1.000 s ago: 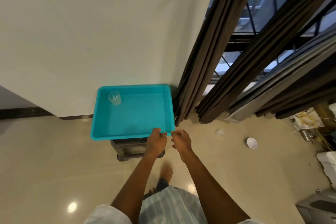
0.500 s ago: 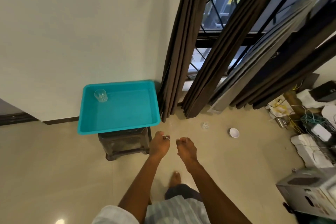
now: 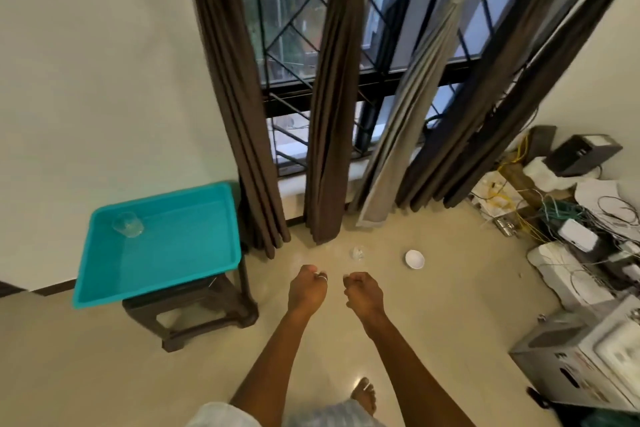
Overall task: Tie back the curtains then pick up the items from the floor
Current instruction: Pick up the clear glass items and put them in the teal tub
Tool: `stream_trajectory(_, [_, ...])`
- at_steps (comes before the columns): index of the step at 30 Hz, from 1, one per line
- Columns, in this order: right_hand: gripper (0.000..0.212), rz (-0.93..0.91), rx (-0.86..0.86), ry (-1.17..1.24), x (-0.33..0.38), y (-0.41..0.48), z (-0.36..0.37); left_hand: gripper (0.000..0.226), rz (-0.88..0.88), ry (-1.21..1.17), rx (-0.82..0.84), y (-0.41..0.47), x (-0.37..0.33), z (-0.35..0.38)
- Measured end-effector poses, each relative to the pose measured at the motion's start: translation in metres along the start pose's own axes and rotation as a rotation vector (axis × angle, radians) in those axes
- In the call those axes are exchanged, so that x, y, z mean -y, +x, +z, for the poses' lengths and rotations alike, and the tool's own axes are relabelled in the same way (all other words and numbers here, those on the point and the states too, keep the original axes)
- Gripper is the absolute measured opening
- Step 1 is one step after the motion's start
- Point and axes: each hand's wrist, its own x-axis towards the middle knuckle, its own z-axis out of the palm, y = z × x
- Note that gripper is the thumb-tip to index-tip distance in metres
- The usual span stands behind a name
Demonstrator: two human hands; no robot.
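Note:
Dark brown curtains hang gathered in bunches before the barred window, beside a tied grey curtain. On the floor below them lie a clear glass and a small white bowl. A teal tray rests on a dark stool at the left, with another clear glass in its far left corner. My left hand and my right hand hang side by side over the floor, fingers curled, holding nothing, just short of the floor glass.
The dark stool stands against the cream wall. At the right is a clutter of cables, white boxes and a grey printer-like box. My bare foot shows at the bottom on the glossy tiled floor.
My hands have come away from the tray's front edge. The view has swung right and up, so the floor glass, the bowl and the clutter now show more fully.

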Motion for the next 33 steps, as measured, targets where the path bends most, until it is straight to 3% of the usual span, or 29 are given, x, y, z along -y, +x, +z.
stream_trajectory(5, [0.03,0.054,-0.104,0.106,-0.026,0.026,-0.069,0.032,0.047,-0.028,0.03,-0.007,-0.036,0.065])
stream_trajectory(10, [0.018,0.102,-0.118,0.163,-0.038,0.035,-0.093,0.03,0.038,-0.085,0.001,0.002,-0.057,0.091])
stream_trajectory(20, [0.031,0.058,0.026,-0.124,0.007,0.104,-0.115,0.03,-0.119,-0.061,0.092,0.078,-0.093,0.124])
stream_trajectory(26, [0.029,0.102,-0.006,-0.138,0.036,0.169,-0.141,0.029,-0.091,-0.104,0.165,0.132,-0.145,0.145])
stream_trajectory(33, [0.032,0.095,0.09,-0.258,0.05,0.19,-0.151,0.026,-0.082,-0.008,0.202,0.159,-0.168,0.156])
